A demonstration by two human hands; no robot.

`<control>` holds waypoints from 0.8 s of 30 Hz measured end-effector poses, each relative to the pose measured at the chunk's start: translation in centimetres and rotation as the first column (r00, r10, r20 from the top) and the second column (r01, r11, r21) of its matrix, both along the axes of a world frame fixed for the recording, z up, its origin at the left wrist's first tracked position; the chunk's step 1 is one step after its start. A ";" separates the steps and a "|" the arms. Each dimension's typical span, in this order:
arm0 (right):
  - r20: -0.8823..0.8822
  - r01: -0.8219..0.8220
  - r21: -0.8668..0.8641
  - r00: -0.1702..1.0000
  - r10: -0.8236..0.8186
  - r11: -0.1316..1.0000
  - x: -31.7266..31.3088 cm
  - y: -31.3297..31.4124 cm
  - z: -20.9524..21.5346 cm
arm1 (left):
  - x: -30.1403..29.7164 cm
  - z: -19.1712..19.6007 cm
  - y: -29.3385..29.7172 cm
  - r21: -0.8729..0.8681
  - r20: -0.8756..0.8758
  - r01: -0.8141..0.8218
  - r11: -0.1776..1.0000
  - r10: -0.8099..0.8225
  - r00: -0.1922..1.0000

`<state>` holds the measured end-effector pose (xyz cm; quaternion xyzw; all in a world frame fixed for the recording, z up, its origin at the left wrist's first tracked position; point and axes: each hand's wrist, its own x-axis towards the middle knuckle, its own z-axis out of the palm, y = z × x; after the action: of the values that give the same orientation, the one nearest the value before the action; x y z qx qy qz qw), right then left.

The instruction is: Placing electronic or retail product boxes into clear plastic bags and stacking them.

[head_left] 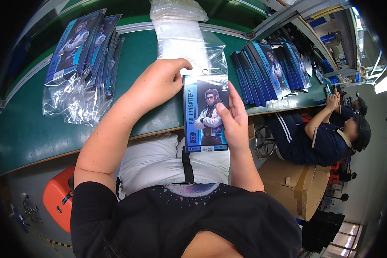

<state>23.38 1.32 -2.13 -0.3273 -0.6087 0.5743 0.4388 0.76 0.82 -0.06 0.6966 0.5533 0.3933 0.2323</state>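
A flat blue product box [205,114] with a printed figure sits inside a clear plastic bag with a hang hole, held upright over the green table's [38,124] front edge. My right hand [234,118] grips its right side, thumb across the front. My left hand [159,84] pinches the bag's top left corner. Behind it lies a stack of empty clear bags [182,41].
Bagged blue boxes [84,56] are piled at the left of the table. A row of unbagged blue boxes [271,69] stands at the right. A seated person [327,133] works further right. An orange stool [58,198] and a cardboard carton [296,185] sit below.
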 end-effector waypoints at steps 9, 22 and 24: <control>-0.040 0.122 -0.221 0.990 -0.134 0.968 1.3 0.6 0.0 | 1.0 -0.2 -0.4 -0.024 0.012 0.179 0.983 -0.179 0.984; -0.002 -0.213 -0.334 0.974 0.225 0.918 2.4 -2.1 1.1 | 3.1 -2.7 -2.3 -0.281 0.956 0.389 0.877 0.291 0.034; 0.049 -0.349 -0.301 0.924 0.380 0.888 2.8 -2.6 3.4 | 2.1 -2.3 -2.5 -0.352 0.885 0.386 0.853 0.437 -0.159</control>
<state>26.18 -1.26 1.31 -0.2975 -0.5920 0.7102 0.2380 2.91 -1.69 -2.35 0.0366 0.2709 0.6172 0.7378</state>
